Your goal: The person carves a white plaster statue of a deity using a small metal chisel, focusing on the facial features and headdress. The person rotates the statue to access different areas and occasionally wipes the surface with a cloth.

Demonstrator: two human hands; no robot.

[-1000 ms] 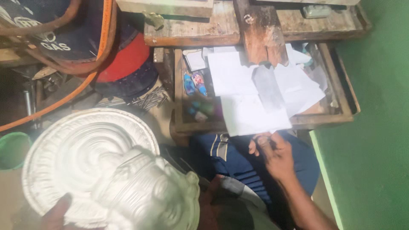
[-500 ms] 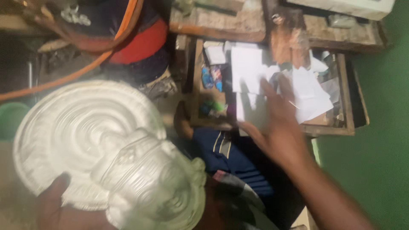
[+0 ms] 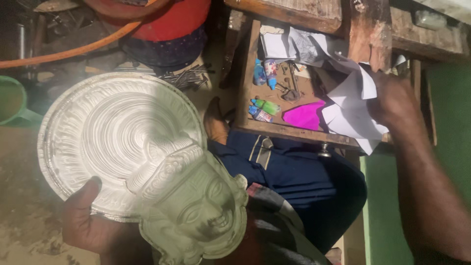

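Wooden drawer (image 3: 255,125) is standing open against a green wall (image 3: 387,211). Left hand (image 3: 91,223) is gripping the plaster mask (image 3: 147,162); right hand (image 3: 395,103) is clutching white papers (image 3: 353,105).

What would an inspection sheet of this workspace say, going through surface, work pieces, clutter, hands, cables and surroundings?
Surface: open wooden drawer under a worn wooden bench top.
Job's things: pale moulded mask, a face below a round ribbed headdress; white paper sheets in the drawer.
Clutter: small paint bottles, a magenta sheet, loose nails.
Hands: left hand grips the mask's lower rim; right hand lifts the paper sheets, blurred.
Cables: orange hose curves across the top left.
Surroundings: red bucket, green mug, green wall.
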